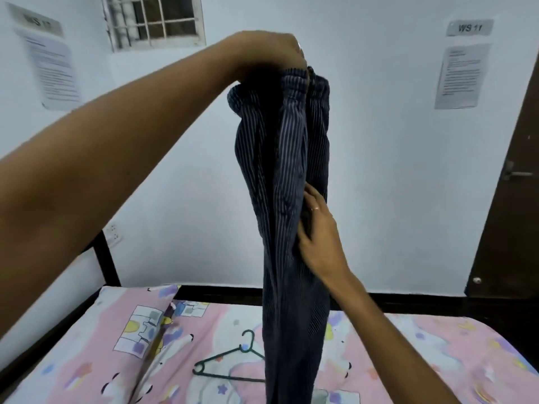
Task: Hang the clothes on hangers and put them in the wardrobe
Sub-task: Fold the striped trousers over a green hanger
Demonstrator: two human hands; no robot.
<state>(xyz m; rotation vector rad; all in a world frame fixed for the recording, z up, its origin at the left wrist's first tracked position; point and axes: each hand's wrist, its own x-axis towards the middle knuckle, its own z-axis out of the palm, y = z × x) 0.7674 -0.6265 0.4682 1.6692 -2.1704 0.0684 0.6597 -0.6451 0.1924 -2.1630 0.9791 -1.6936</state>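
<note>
A pair of dark blue striped trousers (287, 176) hangs upright in front of me, its legs reaching down to the bed. My left hand (269, 58) grips the gathered waistband at the top, held high. My right hand (319, 234) pinches the fabric at the trousers' right side, about halfway down. A dark green plastic hanger (230, 361) lies flat on the bed behind the hanging legs, its hook pointing away from me; its right half is hidden by the trousers.
The bed (437, 354) has a pink cartoon-print sheet, with a matching pillow (137, 316) at the left. A black bed frame (106, 263) stands against the white wall. A dark brown door (513, 182) stands at the right. Paper notices hang on the wall.
</note>
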